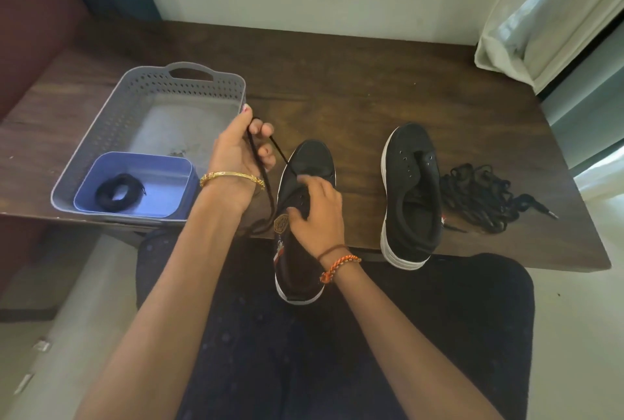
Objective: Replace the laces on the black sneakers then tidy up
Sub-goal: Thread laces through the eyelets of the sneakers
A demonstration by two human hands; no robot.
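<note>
Left hand: raised, pinching a black lace, limp and light; best taken near its stiff tip. Right hand: gripping the near sneaker at the eyelets, at the table edge. Second sneaker: unlaced, beside a lace heap. Basket: holds a coiled lace.

The basket sits on the left part of the tabletop. A small tub stands in its near corner, with a coiled lace inside. One sneaker overhangs the near edge at centre, above the lap. The second sneaker lies to its right. Loose laces lie just right of that sneaker.
</note>
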